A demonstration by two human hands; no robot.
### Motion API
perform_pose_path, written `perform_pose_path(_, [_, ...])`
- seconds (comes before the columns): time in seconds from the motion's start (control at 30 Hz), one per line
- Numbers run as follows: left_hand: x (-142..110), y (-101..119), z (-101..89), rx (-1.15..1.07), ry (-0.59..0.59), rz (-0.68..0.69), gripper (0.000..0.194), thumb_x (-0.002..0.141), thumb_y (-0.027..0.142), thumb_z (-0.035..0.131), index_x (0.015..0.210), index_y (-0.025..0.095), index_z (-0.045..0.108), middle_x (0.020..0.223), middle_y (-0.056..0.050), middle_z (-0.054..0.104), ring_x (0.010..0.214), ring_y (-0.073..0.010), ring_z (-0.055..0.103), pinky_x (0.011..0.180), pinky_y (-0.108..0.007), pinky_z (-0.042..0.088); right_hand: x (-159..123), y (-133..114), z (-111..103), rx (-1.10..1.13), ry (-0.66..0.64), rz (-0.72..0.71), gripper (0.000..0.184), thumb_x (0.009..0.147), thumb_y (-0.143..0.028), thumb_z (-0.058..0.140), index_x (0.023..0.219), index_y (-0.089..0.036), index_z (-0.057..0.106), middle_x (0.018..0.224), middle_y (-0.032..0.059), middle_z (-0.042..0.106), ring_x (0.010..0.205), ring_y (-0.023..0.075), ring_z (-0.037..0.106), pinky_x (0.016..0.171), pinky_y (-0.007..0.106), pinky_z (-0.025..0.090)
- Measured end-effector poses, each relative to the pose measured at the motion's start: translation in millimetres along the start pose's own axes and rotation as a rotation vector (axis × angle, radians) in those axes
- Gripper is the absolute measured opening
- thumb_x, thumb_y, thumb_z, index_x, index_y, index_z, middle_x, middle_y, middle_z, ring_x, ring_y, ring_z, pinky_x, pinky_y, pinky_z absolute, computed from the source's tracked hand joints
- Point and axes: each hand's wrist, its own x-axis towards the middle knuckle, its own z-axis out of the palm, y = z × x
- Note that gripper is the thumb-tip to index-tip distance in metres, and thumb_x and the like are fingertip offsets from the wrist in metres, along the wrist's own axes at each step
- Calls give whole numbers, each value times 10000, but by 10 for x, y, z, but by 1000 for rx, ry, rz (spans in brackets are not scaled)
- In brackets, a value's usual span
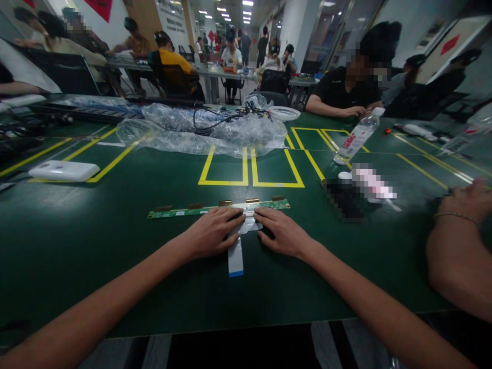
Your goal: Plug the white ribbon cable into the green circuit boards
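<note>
A long, narrow green circuit board (177, 212) with several brown-gold tabs along its far edge lies flat on the table in front of me. A white flat ribbon cable (236, 259) with a blue end runs from the board's middle towards me, folded near the board. My left hand (213, 230) grips the cable from the left, fingertips at the board's near edge and thumb on the strip. From the right, my right hand (282, 230) pinches the same folded part, its thumb lower than its fingers. The joint between cable and board is partly covered by my fingers.
Clear plastic wrap (192, 136) with black cables lies across the green table (115, 287). A white device (64, 170) is at left. A water bottle (359, 136) and a dark item (343, 200) stand right. Another person's arm (457, 251) rests at far right; a person sits opposite.
</note>
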Motion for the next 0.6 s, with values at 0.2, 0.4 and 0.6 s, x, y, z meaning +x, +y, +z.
perform_pose_path(0.2, [22,35,54,37,102,8,436,996,287,493,1407,149,538,1453,-142,532,1311,-287,516,1095,-461,429,56,-24,32,26,-2,-112,555,932,-273,560,1443,-68,490,1494,195,494,1419,276,417,1215,470,306])
perform_pose_path(0.4, [-12,-258,126,50,61,-114,494,1040,368,372,1458,137,498,1510,-146,486,1391,-271,465,1162,-464,374,69,-33,2,156,32,-94,547,969,-253,513,1499,-166,411,1533,153,457,1451,246,377,1194,500,341])
perform_pose_path(0.6, [-725,-1669,30,31,73,-765,704,1005,567,280,1419,55,531,1487,-201,496,1388,-370,452,1123,-551,397,-8,45,-55,158,95,21,475,991,-272,499,1456,-174,471,1520,154,469,1423,262,414,1166,515,381])
